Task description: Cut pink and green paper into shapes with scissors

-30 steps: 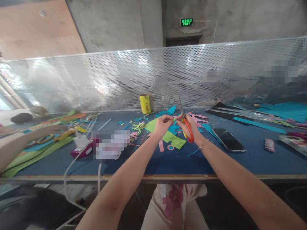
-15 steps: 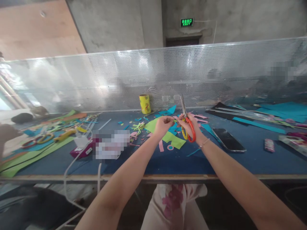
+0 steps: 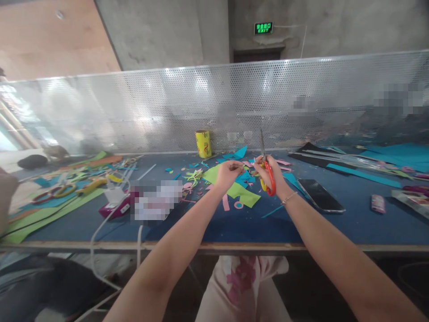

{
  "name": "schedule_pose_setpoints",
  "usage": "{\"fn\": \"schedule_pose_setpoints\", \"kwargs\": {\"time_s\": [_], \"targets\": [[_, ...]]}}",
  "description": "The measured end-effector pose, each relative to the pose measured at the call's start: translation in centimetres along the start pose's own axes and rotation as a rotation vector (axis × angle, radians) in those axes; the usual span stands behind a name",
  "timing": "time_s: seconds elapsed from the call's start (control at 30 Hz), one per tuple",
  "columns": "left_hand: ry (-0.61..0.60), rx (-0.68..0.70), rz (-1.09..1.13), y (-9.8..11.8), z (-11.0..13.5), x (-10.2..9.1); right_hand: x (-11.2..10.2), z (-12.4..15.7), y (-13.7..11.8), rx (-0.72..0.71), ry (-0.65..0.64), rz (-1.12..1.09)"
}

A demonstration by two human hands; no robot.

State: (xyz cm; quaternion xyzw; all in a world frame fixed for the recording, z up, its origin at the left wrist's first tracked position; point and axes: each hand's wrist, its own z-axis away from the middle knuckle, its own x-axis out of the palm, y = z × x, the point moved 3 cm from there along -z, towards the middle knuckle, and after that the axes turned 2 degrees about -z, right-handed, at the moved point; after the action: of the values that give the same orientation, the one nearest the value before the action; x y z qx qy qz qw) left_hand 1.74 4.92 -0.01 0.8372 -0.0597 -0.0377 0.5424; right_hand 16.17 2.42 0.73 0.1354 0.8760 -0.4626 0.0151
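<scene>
My right hand [image 3: 272, 175] grips orange-handled scissors [image 3: 268, 176], blades pointing up and closed, above the blue table [image 3: 217, 226]. My left hand [image 3: 228, 172] is closed in a pinch on a small paper scrap [image 3: 247, 168] held just left of the scissors. Below both hands lies a lime green paper sheet [image 3: 239, 192] among blue and pink offcuts.
A black phone [image 3: 320, 195] lies right of my hands. A yellow tape roll [image 3: 203, 144] stands by the perforated metal screen [image 3: 214, 103]. A white charger and cable [image 3: 114, 197] sit left. Scissors and coloured paper [image 3: 56, 192] cover the far left. Teal sheets [image 3: 398, 154] lie far right.
The scissors have swung from tilted left to nearly upright and shifted slightly right. The other person's arm at the far left has withdrawn from the table.
</scene>
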Motion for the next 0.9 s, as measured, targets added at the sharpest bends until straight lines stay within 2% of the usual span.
{"fn": "schedule_pose_setpoints", "kwargs": {"time_s": [0.1, 0.2, 0.4, 0.63, 0.77, 0.9], "targets": [[-0.007, 0.006, -0.010, 0.0, 0.0, 0.1, 0.4, 0.0, 0.3, -0.060, -0.056, 0.128], [0.003, 0.009, -0.018, -0.1, -0.1, -0.1, 0.7, -0.1, 0.9, -0.055, -0.059, 0.228], [0.018, 0.061, -0.123, -0.4, -0.6, -0.6, 0.2, -0.3, 0.7, -0.067, 0.028, 0.287], [-0.031, 0.157, -0.344, -0.4, 0.0, -0.1, 0.8, -0.2, 1.4, -0.115, -0.074, 0.292], [-0.069, 0.083, -0.223, -0.3, 0.1, 0.0, 1.1, -0.4, 2.2, -0.012, -0.075, 0.181], [0.009, -0.027, -0.005, -0.1, 0.1, -0.1, 1.1, -0.1, 1.7, 0.121, -0.081, -0.075]]}}
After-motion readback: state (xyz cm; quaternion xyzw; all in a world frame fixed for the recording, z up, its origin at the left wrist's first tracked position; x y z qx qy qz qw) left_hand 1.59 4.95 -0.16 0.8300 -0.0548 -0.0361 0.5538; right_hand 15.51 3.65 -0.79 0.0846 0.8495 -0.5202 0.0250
